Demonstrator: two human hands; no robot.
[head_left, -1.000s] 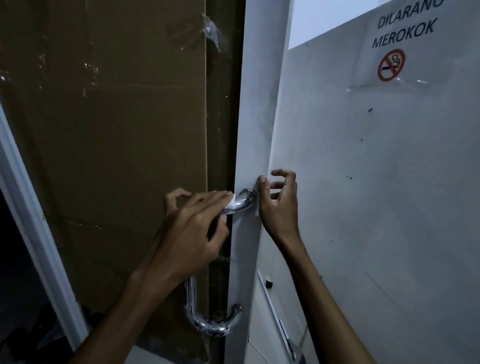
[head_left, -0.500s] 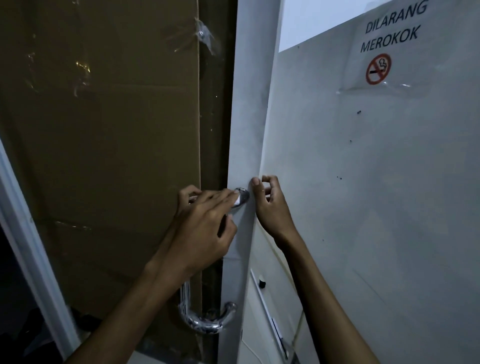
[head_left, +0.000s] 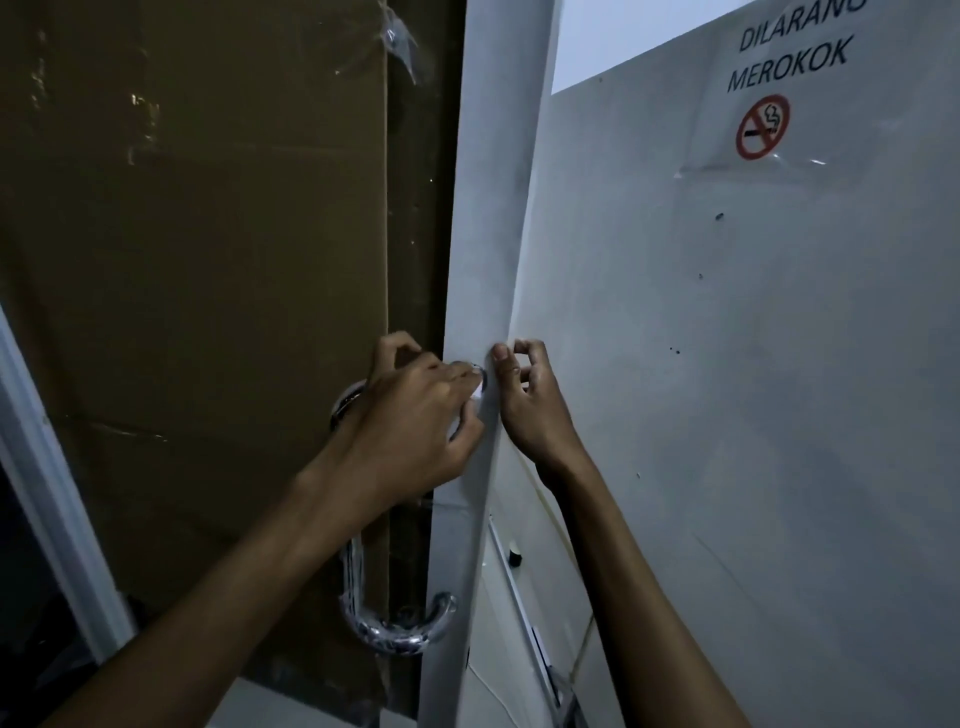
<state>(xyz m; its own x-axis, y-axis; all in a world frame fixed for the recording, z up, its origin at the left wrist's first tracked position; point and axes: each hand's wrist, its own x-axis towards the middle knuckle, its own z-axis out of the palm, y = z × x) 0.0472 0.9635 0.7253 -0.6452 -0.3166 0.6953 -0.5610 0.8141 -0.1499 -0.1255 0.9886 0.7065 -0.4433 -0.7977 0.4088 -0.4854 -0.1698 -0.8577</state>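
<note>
- Since the earlier frame, the left hand (head_left: 410, 415) is seen to have slid along the top bar of the chrome pull handle (head_left: 387, 636), up to where that bar meets the door edge (head_left: 483, 234); the right hand (head_left: 530, 410) is kept at the same spot on the door (head_left: 727, 415).
- A small white scrap (head_left: 475, 402) is pinched between the left fingers above and the thumb below, and is pressed against the handle's upper mount. Whether it is paper or cloth cannot be told.
- The right hand's fingers are curled in with nothing visible inside them, while the thumb tip is laid against the corner of the door edge, just beside the scrap.
- The handle is fixed to the door edge. Its upper bend is mostly hidden by the left hand, and its lower bend is left bare below the left forearm.
- The scrap is judged light, soft and easily crumpled. It is best held by a fold between fingertips and thumb, so that it is not dropped or torn on the mount.
- The handle is judged rigid, smooth and slippery. It is best held on the straight vertical run, not on the polished bends.
- Brown cardboard (head_left: 208, 260) is seen behind the handle, and a no-smoking sign (head_left: 763, 124) is stuck high on the door.
</note>
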